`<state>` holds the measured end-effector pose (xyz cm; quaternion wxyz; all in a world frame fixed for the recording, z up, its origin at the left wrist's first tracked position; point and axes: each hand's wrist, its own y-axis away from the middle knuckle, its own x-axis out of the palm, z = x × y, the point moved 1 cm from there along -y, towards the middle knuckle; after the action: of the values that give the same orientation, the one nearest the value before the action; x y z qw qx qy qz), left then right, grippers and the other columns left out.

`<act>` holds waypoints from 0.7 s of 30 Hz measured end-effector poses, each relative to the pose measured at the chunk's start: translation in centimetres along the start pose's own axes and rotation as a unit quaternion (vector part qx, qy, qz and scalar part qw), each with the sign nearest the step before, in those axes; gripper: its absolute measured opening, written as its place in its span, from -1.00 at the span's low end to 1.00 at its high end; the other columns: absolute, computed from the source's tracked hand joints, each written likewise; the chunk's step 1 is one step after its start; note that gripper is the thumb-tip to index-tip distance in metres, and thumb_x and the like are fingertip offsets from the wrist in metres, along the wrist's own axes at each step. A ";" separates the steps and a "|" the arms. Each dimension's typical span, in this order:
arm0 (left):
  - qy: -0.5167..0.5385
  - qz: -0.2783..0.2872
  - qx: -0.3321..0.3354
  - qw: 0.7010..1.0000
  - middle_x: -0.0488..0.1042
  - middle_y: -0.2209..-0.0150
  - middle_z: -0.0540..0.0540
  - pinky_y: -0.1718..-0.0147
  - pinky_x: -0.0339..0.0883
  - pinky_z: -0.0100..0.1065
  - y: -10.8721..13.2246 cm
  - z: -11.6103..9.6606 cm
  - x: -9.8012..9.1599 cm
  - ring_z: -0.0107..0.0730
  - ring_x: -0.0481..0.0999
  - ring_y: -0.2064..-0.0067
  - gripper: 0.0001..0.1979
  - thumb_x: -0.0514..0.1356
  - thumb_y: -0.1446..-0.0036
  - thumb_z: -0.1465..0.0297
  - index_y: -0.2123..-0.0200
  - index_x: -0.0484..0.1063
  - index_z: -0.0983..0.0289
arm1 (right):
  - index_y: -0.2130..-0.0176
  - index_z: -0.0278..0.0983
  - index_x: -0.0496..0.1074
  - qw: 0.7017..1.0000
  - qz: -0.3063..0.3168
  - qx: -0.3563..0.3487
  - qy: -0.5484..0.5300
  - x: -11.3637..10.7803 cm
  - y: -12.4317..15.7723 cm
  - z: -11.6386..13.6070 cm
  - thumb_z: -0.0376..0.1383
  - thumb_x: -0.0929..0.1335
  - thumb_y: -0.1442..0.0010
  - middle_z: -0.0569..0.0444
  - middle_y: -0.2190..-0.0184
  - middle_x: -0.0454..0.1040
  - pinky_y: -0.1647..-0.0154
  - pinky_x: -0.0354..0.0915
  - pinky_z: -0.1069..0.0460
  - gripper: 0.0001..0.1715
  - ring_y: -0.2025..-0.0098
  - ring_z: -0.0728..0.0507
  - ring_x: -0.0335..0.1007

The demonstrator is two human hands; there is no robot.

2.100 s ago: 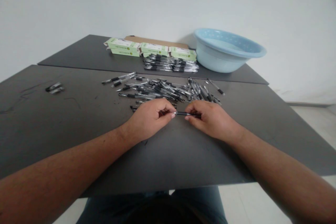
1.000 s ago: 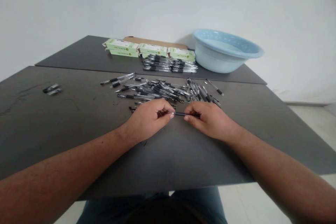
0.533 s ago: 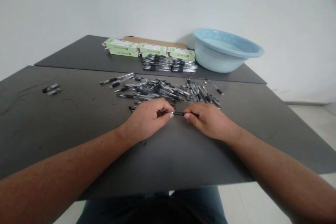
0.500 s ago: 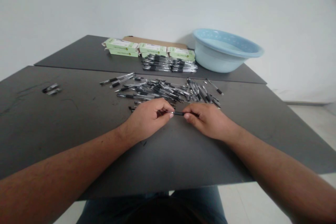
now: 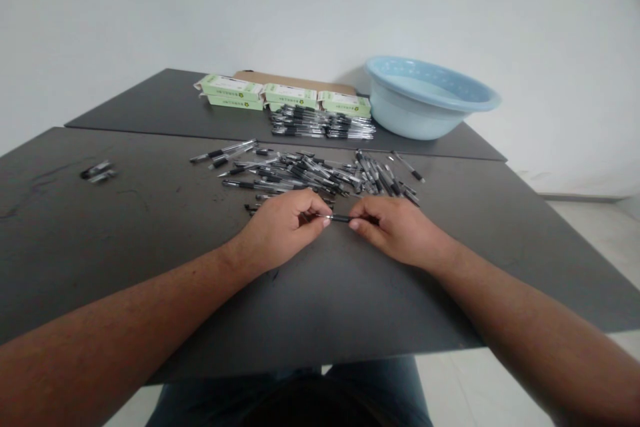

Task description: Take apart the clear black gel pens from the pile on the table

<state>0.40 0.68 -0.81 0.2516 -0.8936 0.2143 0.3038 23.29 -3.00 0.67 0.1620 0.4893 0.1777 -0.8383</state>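
Between my hands, a pen (image 5: 341,218) with a black grip lies level above the table. My left hand (image 5: 286,225) pinches its silver tip end with thumb and forefinger. The fingers of my right hand (image 5: 393,227) are closed on the black part, and the rest of the pen is hidden behind them. Just beyond my hands spreads a loose heap of pens and pen parts (image 5: 305,173), clear barrels and black grips mixed. To its right, more pens (image 5: 383,175) lie slanted together.
Farther back, pens are stacked in rows (image 5: 300,129) before several green-and-white boxes (image 5: 233,87). A light blue basin (image 5: 425,113) stands at the back right. A few small black and clear pieces (image 5: 99,172) lie far left on the dark table (image 5: 150,213). A seam crosses the tabletop.
Hardly anything differs. Both hands keep their hold on the pen in the same place; the view has shifted very slightly.
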 end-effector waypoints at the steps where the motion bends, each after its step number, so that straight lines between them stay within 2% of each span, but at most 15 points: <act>1: 0.000 0.001 0.000 1.000 0.59 0.36 -0.04 0.27 0.41 -0.40 0.0 0.0 0.0 -0.44 0.55 0.34 -0.94 0.26 -0.16 0.45 0.28 0.54 0.21 | 0.20 -0.23 0.46 1.000 0.006 -0.006 0.006 0.0 0.0 0.0 -0.26 0.32 -0.33 0.08 0.31 0.55 0.23 0.27 0.03 -0.87 0.27 -0.09 0.47; 5: -0.004 -0.001 0.001 1.000 0.58 0.35 -0.03 0.29 0.41 -0.40 0.0 0.1 -0.1 -0.43 0.54 0.34 -0.93 0.25 -0.16 0.45 0.27 0.54 0.21 | 0.10 -0.22 0.45 1.000 -0.003 0.002 -0.022 0.1 0.0 0.0 -0.25 0.35 -0.31 0.08 0.28 0.57 0.24 0.29 0.04 -0.84 0.26 -0.08 0.48; 9: -0.006 0.004 0.000 1.000 0.59 0.35 -0.02 0.27 0.41 -0.39 0.0 0.1 0.0 -0.42 0.54 0.34 -0.92 0.25 -0.16 0.45 0.27 0.54 0.21 | 0.17 -0.23 0.45 1.000 0.001 -0.006 -0.001 0.1 -0.1 -0.1 -0.26 0.36 -0.30 0.08 0.30 0.55 0.23 0.28 0.04 -0.90 0.26 -0.09 0.47; 12: -0.004 0.003 -0.001 1.000 0.59 0.34 -0.02 0.26 0.41 -0.39 0.0 0.1 0.0 -0.42 0.55 0.33 -0.93 0.25 -0.17 0.45 0.26 0.54 0.21 | 0.14 -0.23 0.46 1.000 0.017 -0.023 0.005 0.2 -0.1 0.0 -0.26 0.28 -0.37 0.05 0.25 0.57 0.16 0.29 0.01 -0.83 0.21 -0.11 0.48; 17: -0.008 -0.001 0.009 1.000 0.59 0.34 -0.03 0.27 0.40 -0.41 0.1 0.2 -0.1 -0.43 0.55 0.33 -0.93 0.26 -0.17 0.45 0.27 0.54 0.22 | 0.13 -0.23 0.44 1.000 -0.011 -0.002 -0.018 0.2 -0.1 -0.1 -0.27 0.37 -0.28 0.08 0.27 0.56 0.23 0.28 0.04 -0.86 0.25 -0.09 0.47; 19: -0.009 0.000 0.009 1.000 0.59 0.34 -0.04 0.27 0.40 -0.41 0.1 0.2 -0.1 -0.43 0.55 0.33 -0.93 0.26 -0.17 0.45 0.27 0.54 0.22 | 0.18 -0.24 0.45 1.000 0.002 -0.012 -0.001 0.1 -0.1 -0.1 -0.26 0.34 -0.32 0.07 0.30 0.55 0.24 0.27 0.03 -0.89 0.27 -0.09 0.46; 21: -0.006 0.000 0.007 1.000 0.59 0.34 -0.04 0.27 0.40 -0.40 0.0 0.2 -0.1 -0.43 0.56 0.33 -0.93 0.26 -0.17 0.44 0.26 0.54 0.21 | 0.17 -0.24 0.46 1.000 0.016 -0.025 0.006 0.1 -0.1 0.0 -0.25 0.27 -0.38 0.05 0.30 0.56 0.20 0.27 0.02 -0.81 0.26 -0.10 0.46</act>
<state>0.24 0.79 -0.92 0.2588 -0.8899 0.2148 0.3081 23.21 -2.93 0.56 0.1861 0.4929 0.1917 -0.8281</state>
